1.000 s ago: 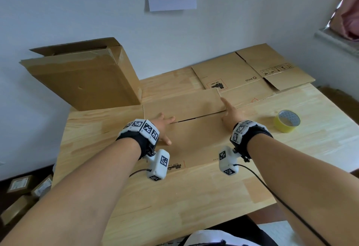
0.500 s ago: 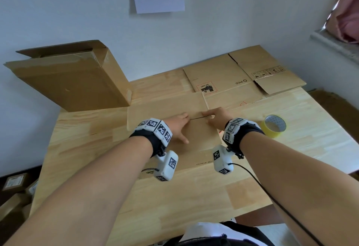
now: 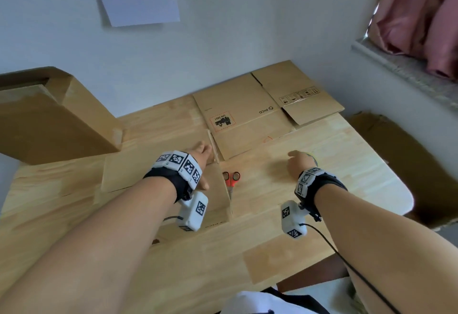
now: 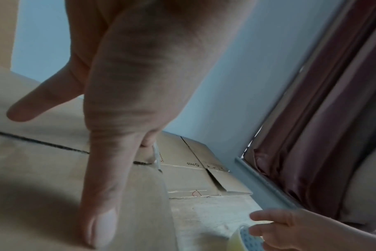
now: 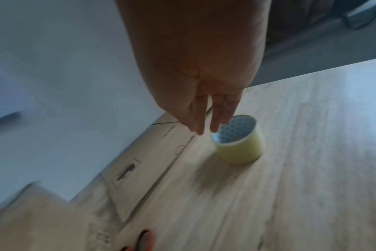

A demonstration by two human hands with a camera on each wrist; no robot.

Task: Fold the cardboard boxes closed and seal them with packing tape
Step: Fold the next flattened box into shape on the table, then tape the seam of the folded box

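Two hands over the wooden surface (image 3: 285, 227). Left hand (image 3: 202, 156) lies flat, fingers (image 4: 101, 203) straight, pressing the closed flaps of the cardboard box (image 3: 158, 177) at frame centre-left; flap seam visible under the palm in the left wrist view. Right hand (image 3: 298, 162), fingers (image 5: 222, 117) extended and released, hovers just above the yellow tape roll (image 5: 238, 142), centre-right, gripping nothing. Orange-handled scissors (image 3: 231, 179) lie just beside the box's right edge. Flattened cardboard (image 3: 247, 115) rests at upper centre; another box (image 3: 49, 125) leans at upper left.
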